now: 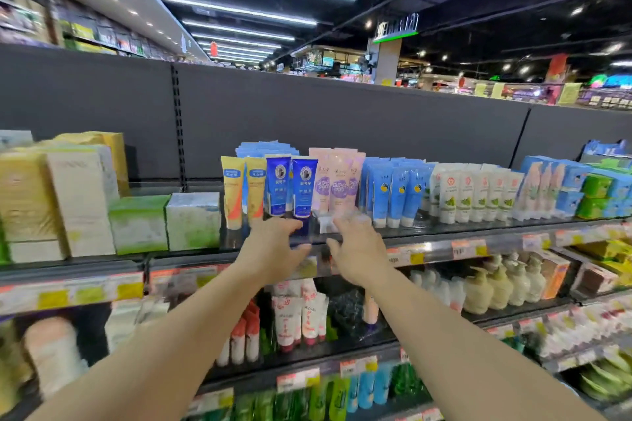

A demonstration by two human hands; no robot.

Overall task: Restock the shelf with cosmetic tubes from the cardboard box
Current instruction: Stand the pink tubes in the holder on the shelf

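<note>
Head view: left hand (pixel 273 243) and right hand (pixel 355 246) at top shelf (pixel 444 232) edge, fingers loosely spread, empty; dark blue tubes (pixel 290 188) upright just beyond; cardboard box unseen

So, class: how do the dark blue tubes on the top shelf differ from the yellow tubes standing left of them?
The dark blue tubes have a round emblem near the top; the yellow tubes carry a small blue label there. The dark blue tubes are one colour throughout; the yellow tubes show an orange shape low down. Both kinds stand upright, cap down, two at the front.
</note>
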